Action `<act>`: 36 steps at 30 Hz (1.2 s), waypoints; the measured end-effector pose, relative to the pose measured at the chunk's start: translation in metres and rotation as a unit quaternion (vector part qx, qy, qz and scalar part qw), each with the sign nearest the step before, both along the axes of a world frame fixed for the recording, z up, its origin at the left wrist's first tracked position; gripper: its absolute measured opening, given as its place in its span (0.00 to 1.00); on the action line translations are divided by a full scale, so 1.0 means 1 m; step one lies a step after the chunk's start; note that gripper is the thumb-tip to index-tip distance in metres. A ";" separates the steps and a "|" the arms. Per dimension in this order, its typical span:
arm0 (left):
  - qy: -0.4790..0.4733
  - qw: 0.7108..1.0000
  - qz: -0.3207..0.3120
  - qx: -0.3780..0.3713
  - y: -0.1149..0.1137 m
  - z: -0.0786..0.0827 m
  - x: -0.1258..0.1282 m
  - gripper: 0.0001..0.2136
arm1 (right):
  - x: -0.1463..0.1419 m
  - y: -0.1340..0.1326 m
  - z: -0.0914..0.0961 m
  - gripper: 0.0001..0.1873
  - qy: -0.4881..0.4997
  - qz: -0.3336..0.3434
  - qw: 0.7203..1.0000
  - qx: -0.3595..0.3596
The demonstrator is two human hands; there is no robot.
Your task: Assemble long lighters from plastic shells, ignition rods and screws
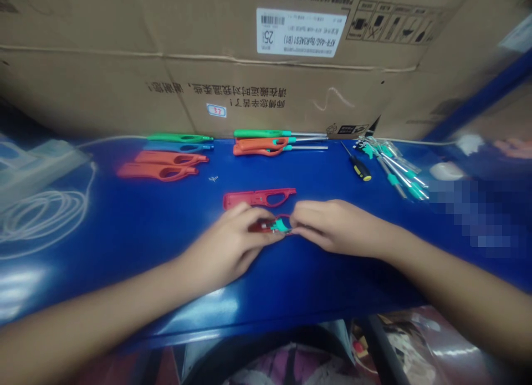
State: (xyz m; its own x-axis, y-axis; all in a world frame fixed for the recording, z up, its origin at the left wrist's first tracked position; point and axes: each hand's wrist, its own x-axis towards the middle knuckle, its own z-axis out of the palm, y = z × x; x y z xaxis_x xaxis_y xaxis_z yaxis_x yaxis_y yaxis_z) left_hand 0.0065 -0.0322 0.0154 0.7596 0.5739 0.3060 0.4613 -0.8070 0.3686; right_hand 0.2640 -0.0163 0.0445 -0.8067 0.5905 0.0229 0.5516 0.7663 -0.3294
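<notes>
My left hand (pixel 239 238) grips a red lighter casing half (pixel 256 226) near the middle of the table, its fingers curled over the left part. A teal trigger piece (pixel 281 225) shows in the casing, between both hands. My right hand (pixel 332 227) is closed in a pinch at the right end of the same casing half. Its fingertips partly cover that end, and any smaller part in them is hidden. Just beyond my hands lies another red casing half (pixel 245 198), its hollow side up.
Assembled lighters (pixel 262 134) and loose casings (pixel 174 159) lie toward the back. Small metallic pieces (pixel 213 178) sit between. A black-yellow screwdriver (pixel 359 168) and metal tubes with teal parts (pixel 399 172) are on the right. White cable (pixel 45 224) coils left; a cardboard box (pixel 199 36) stands behind.
</notes>
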 end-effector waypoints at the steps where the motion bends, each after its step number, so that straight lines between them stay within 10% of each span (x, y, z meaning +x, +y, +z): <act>1: 0.003 1.000 -0.002 0.001 0.000 0.001 0.000 0.17 | 0.000 0.000 0.000 0.07 0.000 0.001 1.000 0.000; 36: 0.125 0.992 0.022 0.020 0.002 0.011 -0.003 0.20 | 0.001 0.003 0.001 0.06 -0.036 0.037 0.998 0.047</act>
State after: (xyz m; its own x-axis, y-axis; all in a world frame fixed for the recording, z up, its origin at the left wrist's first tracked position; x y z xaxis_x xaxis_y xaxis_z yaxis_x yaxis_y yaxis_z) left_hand 0.0037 -0.0306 0.0269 0.7892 0.5993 0.1340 0.5692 -0.7958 0.2066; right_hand 0.2653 -0.0133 0.0460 -0.8495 0.5274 0.0164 0.5121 0.8315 -0.2153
